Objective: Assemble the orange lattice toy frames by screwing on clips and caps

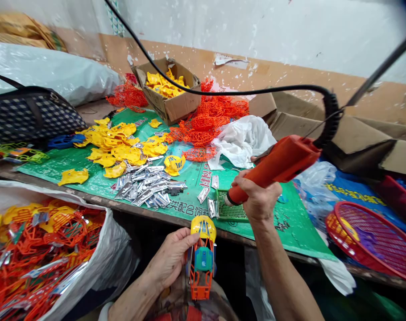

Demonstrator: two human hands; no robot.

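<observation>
Low at the front of the bench, my left hand [172, 252] pinches a toy car body [202, 263] by its side. The car body has a yellow hood, an orange frame and a green block in the middle. My right hand [261, 196] is wrapped round a red corded electric screwdriver [279, 162], whose tip points down and left over a green mesh basket [228, 216]. The tool is apart from the car body. Close by lie silver metallic plastic strips [147, 185] and a pile of yellow hoods [118, 142].
A carton [179, 109] of yellow parts stands at the back beside orange frames [206, 118]. At the left, a white sack [119, 249] holds assembled pieces. A red basket [373, 236] sits at the right. The black cable [229, 92] loops across the view.
</observation>
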